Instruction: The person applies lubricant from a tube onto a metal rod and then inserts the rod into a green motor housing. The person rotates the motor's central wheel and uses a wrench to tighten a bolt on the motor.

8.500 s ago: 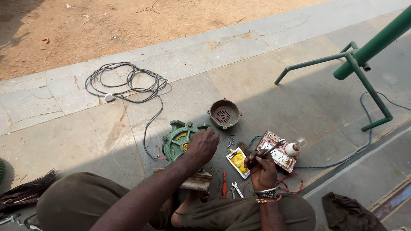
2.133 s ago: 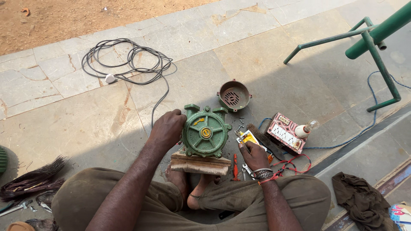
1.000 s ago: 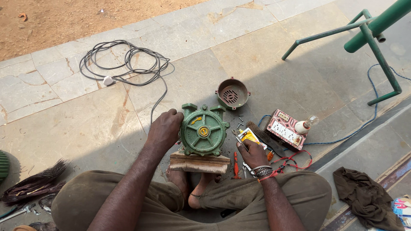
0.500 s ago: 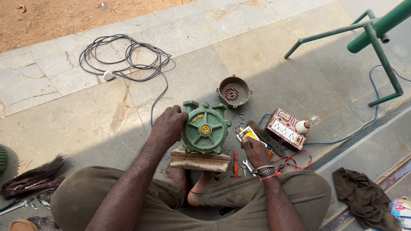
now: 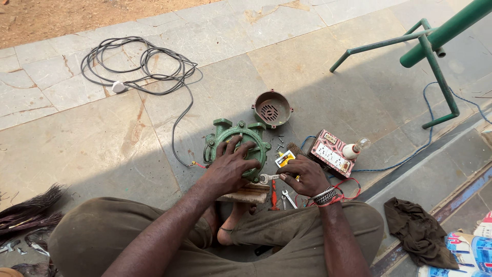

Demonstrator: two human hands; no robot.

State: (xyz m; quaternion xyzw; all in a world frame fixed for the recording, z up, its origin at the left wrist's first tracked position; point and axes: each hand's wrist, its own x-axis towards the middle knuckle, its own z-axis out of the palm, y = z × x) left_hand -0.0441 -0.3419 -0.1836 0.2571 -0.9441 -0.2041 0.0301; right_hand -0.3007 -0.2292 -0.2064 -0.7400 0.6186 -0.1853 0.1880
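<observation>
Stone-slab floor (image 5: 92, 149) beside bare dirt (image 5: 61, 18)

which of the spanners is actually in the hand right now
The silver spanner held in the right hand, its ring end against the green motor housing. The other spanner lies loose on the floor below that hand, beside the red-handled tool.

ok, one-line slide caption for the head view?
Seated person's left hand spread on a green motor housing; right hand holds a spanner beside it.
</observation>
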